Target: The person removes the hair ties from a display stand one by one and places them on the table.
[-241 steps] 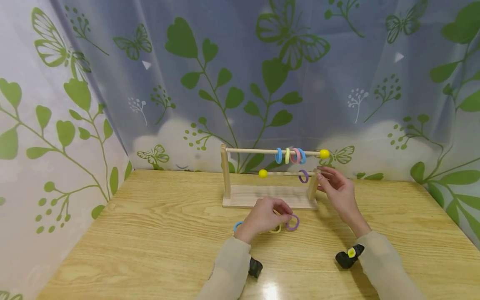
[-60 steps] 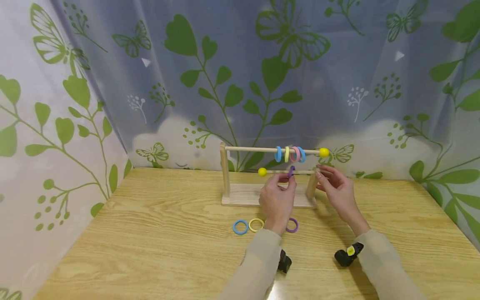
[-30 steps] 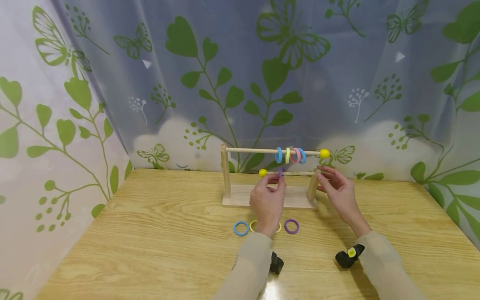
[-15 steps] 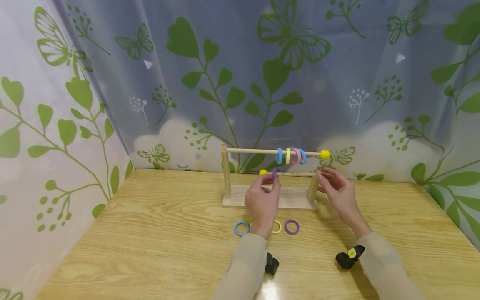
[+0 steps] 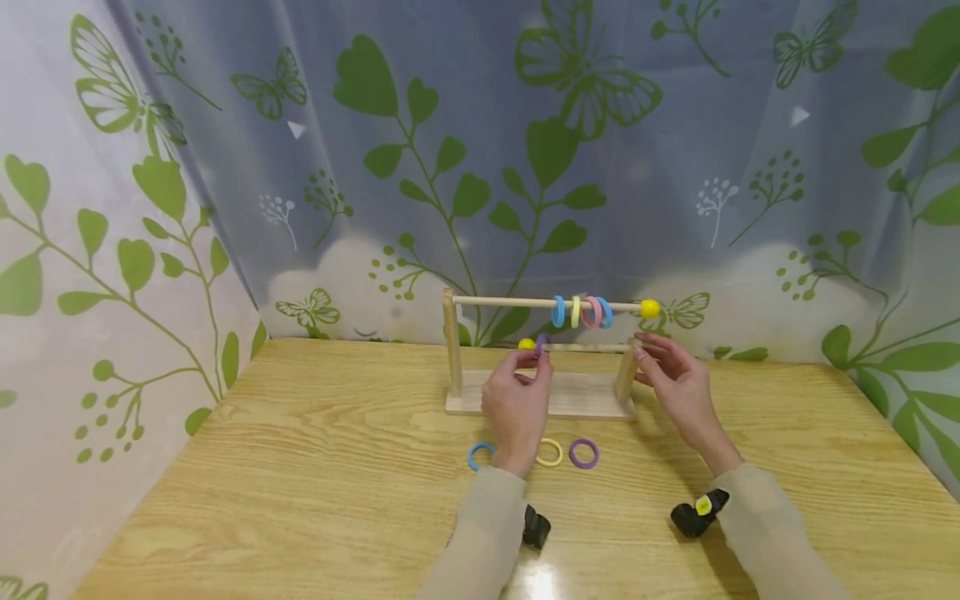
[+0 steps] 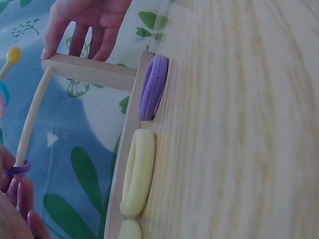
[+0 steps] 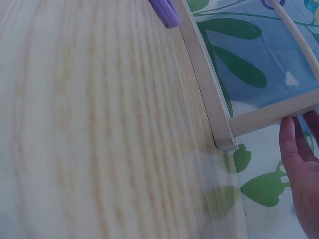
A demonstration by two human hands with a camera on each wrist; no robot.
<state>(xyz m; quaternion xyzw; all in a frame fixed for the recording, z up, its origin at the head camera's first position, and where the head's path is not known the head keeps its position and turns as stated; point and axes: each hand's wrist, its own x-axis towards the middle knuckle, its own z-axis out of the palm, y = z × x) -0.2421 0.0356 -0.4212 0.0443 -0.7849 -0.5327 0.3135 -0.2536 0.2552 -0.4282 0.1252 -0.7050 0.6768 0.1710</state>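
A wooden rack [image 5: 592,395] with two horizontal rods stands on the table. My left hand [image 5: 517,408] pinches a purple hair tie [image 5: 541,345] that hangs around the lower rod [image 5: 585,347], close to the yellow ball [image 5: 526,343] at that rod's left end. At the rack's right side, my right hand [image 5: 681,390] holds the top of the short post [image 5: 625,377], its thumb in front; in the right wrist view its fingers [image 7: 289,137] touch the post. Several blue, yellow and pink hair ties [image 5: 592,312] hang on the upper rod [image 5: 502,302].
In front of the rack, a blue hair tie [image 5: 477,455], a yellow one [image 5: 552,452] and a purple one [image 5: 583,453] lie on the wood-grain table [image 5: 322,500]. Another yellow hair tie [image 6: 130,230] is partly visible in the left wrist view. A patterned curtain [image 5: 465,208] hangs behind.
My left hand has risen from the hair ties on the table to the lower rod. The purple hair tie has slid left along it, up to the yellow ball. My right hand stays put.
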